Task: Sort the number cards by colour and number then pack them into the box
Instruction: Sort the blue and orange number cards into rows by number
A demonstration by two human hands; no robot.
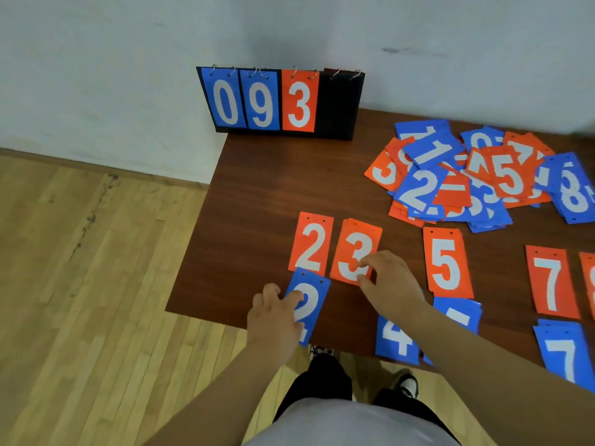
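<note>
Sorted cards lie along the near part of the dark table (257, 201): an orange 2 (310, 241), an orange 3 (352, 246), an orange 5 (447, 262) and an orange 7 (552, 281). In front of them lie a blue 2 (310, 304), a blue 4 (396, 341) and a blue 7 (561, 352). My left hand (273, 320) holds the blue 2 at its left edge, thumb on top. My right hand (386, 278) pinches the lower right corner of the orange 3.
A loose heap of mixed cards (476, 175) lies at the far right of the table. A black flip scoreboard (338, 104) showing 0, 9, 3 stands at the back edge against the wall. Wooden floor (80, 284) lies left of the table.
</note>
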